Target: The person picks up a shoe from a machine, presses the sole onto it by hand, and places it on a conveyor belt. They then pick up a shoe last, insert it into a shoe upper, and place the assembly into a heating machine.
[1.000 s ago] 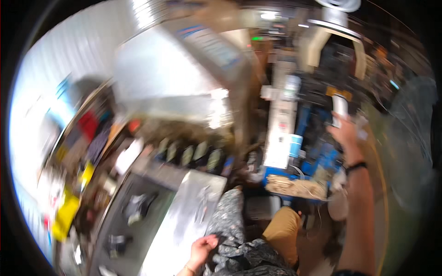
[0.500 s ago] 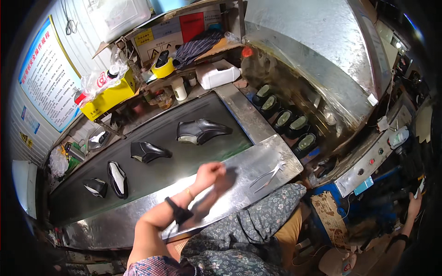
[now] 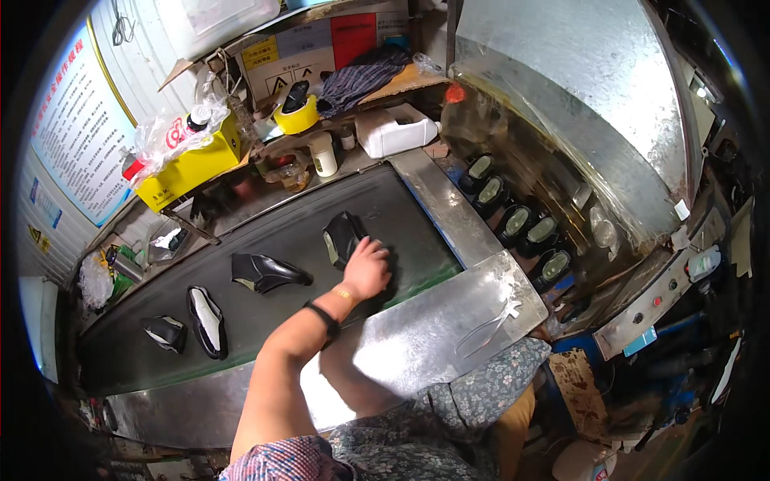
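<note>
My left hand (image 3: 368,270), with a dark band on its wrist, reaches over the dark belt surface (image 3: 297,329). Its fingers are closed around the near end of a black leather shoe (image 3: 340,238), hiding that end; a pale greenish patch shows on the shoe's left side. To the left lies a second black shoe (image 3: 269,272), on its side. Farther left, another shoe (image 3: 208,321) shows its whitish underside, with a smaller black shoe piece (image 3: 164,333) beside it. My right hand is out of view.
Pincers (image 3: 491,327) lie on the metal ledge (image 3: 401,353) before me. Several dark shoes with pale green tops (image 3: 513,220) stand right of the belt. Behind it are a white jug (image 3: 397,131), yellow tape (image 3: 297,119) and a yellow box (image 3: 191,164).
My left hand has moved from above the metal ledge up to the nearest shoe and taken hold of it. That shoe has turned from lying sideways to pointing toward me.
</note>
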Available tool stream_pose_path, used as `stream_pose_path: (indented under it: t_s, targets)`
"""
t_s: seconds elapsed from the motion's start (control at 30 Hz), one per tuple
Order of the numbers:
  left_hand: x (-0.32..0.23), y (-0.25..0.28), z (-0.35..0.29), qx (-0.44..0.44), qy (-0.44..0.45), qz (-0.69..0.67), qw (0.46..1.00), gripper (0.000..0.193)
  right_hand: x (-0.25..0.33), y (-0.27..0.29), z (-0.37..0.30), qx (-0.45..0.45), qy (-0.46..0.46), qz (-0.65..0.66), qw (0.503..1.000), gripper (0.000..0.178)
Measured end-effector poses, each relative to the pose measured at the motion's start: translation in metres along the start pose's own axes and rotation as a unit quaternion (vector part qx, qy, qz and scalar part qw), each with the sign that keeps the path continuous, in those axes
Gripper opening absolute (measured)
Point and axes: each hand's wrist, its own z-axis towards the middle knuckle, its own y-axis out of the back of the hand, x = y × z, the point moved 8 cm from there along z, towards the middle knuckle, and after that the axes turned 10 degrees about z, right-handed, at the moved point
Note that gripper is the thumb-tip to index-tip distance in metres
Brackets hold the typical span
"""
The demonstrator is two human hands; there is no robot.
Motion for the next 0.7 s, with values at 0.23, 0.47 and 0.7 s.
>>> stream_pose_path:
  t_s: [0.23,0.47,0.7]
  targets:
    - [0.074,-0.057,-0.097,-0.149,0.556,-0.426,0.698,0.082,-0.039,0.026,-0.031,-0.04,-0.044,0.127,0.99,0.018]
    - [-0.06,-0.001,-0.107,0.027,0.203,-0.831,0.517,0.036,0.251,-0.047,0.014,0.132,0.201,0.438,0.866,0.031]
    - [-0.234,0.075,-0.153,0.161,-0.029,-0.796,0.584,0.081,0.415,-0.041,-0.031,-0.1,0.365,0.21,0.901,0.028]
